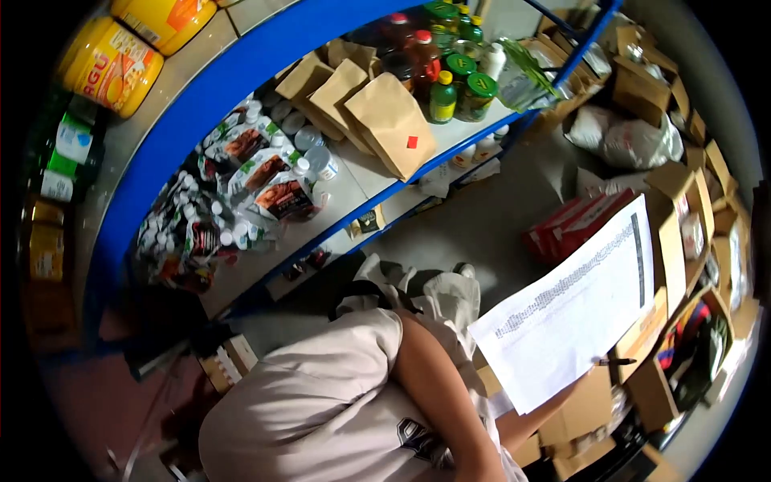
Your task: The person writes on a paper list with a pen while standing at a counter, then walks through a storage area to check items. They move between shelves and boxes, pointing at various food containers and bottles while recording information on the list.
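Note:
My right hand [580, 386] is mostly behind a printed paper sheet [562, 313] and grips its lower edge. The sheet is tilted, with a long block of small print and a dark band at one end. A dark pen [617, 361] sticks out past the sheet beside the fingers of the same hand. My left forearm [442, 377] comes out of a loose light sleeve and bends toward the bottom of the view. The left hand itself lies outside the picture.
A blue-framed shelf [337, 221] holds brown paper bags [391, 124], capped pouches [265, 173], and green-lidded jars [479, 92]. Large yellow jars [116, 68] stand at upper left. Open cartons [642, 84] line the right side, near a red box [574, 225] and white plastic sacks [634, 143].

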A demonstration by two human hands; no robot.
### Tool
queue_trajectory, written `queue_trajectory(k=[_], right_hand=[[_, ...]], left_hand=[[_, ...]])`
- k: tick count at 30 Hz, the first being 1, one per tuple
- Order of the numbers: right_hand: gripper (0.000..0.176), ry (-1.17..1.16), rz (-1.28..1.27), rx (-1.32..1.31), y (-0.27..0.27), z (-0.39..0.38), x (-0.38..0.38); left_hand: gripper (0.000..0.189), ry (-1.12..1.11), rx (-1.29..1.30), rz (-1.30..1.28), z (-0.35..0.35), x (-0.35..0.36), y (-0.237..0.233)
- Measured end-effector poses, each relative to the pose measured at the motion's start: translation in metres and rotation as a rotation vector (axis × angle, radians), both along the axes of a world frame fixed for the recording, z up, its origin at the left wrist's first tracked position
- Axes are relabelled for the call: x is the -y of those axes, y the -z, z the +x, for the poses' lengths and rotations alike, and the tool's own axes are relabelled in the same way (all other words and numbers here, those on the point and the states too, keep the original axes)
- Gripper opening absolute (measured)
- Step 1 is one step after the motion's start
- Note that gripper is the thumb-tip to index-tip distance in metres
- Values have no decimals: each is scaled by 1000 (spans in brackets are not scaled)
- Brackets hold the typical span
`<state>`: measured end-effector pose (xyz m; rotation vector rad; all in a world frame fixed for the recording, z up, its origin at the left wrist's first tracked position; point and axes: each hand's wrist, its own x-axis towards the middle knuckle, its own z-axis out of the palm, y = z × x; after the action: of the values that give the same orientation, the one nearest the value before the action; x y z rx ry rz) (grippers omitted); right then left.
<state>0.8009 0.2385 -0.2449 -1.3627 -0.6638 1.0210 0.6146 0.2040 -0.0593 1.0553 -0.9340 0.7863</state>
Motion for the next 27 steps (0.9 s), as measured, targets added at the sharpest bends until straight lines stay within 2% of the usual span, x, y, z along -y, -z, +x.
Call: queue_trajectory(k=[7, 16, 24, 27], right_hand=[[31, -219, 10, -4, 0, 76, -110], [30, -419, 41, 4, 1, 116, -191], [30, -502, 12, -24, 6, 117, -218], [29, -489, 17, -29, 5, 118, -222]], left_hand=[[28, -218, -73, -12, 78, -71, -4], [28, -404, -79, -3, 131, -108, -8], [28, -565, -171, -32, 117, -132, -2], [28, -680, -249, -96, 79, -145, 15]])
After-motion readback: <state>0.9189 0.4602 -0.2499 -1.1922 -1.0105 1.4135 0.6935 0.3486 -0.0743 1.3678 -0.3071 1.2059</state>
